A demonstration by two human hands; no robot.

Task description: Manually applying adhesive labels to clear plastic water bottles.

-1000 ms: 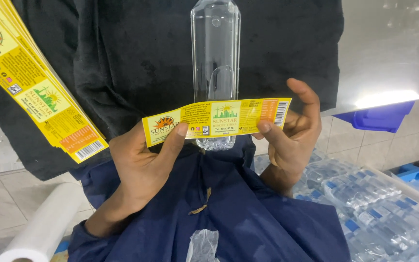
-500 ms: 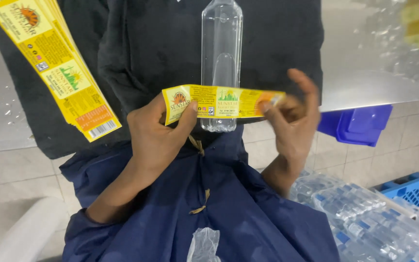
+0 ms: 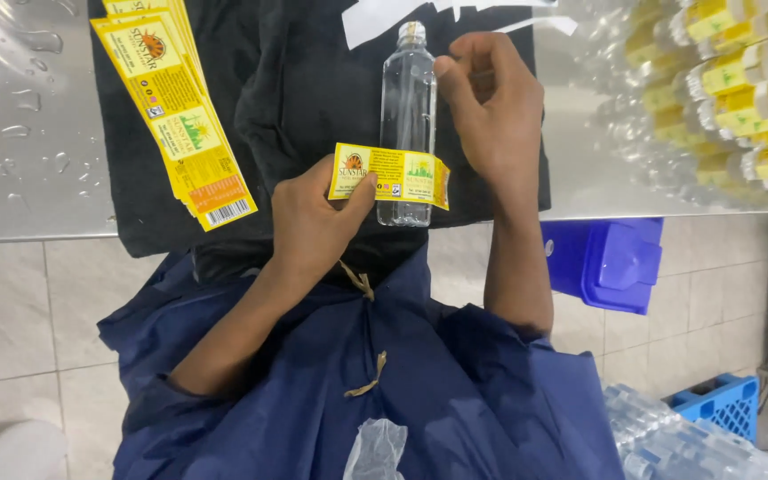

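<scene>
A clear plastic bottle (image 3: 407, 98) lies on a black cloth (image 3: 313, 80) spread over a steel table (image 3: 28, 142). My left hand (image 3: 313, 227) pinches the left end of a yellow label (image 3: 387, 175) that lies across the bottle's lower part, its right end folded over the bottle. My right hand (image 3: 491, 107) rests against the bottle's upper right side, fingers curled near the neck. A fanned stack of yellow labels (image 3: 180, 116) lies on the cloth to the left.
Rows of labelled bottles (image 3: 722, 89) stand at the table's right. A blue plastic bin (image 3: 606, 262) hangs under the table edge. Packs of bottles (image 3: 677, 444) and a blue crate (image 3: 722, 400) sit on the floor at lower right. My lap is covered by a navy apron (image 3: 384, 382).
My right hand let go of the label's right end and moved up to the bottle's upper part. The label now wraps partly around the bottle, held only by my left hand.
</scene>
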